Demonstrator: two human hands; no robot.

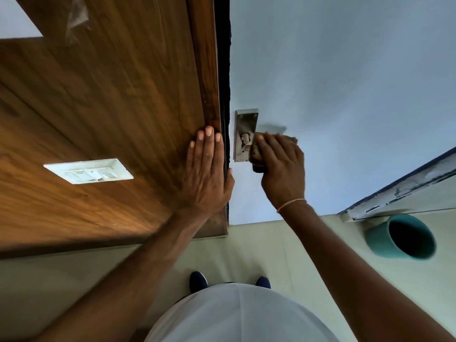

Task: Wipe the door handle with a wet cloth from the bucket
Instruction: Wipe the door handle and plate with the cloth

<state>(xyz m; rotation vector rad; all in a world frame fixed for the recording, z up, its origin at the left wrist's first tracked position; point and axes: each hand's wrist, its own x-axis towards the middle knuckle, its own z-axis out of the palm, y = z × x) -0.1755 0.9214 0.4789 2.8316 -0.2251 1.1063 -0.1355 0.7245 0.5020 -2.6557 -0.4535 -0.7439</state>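
Right hand (281,166) curled tight around a dark, bunched wet cloth (257,157), pressing it over the lever of the brushed-steel door handle (245,135); left hand (206,172) spread flat, fingers together, braced on the brown wood-grain frame (148,107) just beside the door's edge. Mid-wipe, by the look of it — lever mostly hidden under cloth and knuckles. Best done with the cloth wrapped round the lever and drawn along its length, then passed over the backplate and screw heads, firm enough to lift grime yet not so hard as to turn the latch. Handle's backplate mounted on the pale blue door (345,82), long axis upright along the door's edge; lever apparently pointing away from that edge, towards the right, though its far end cannot be made out. Further out, a teal round bucket (377,239) standing on the pale tiled floor (246,248) to the right, well apart from the handle.
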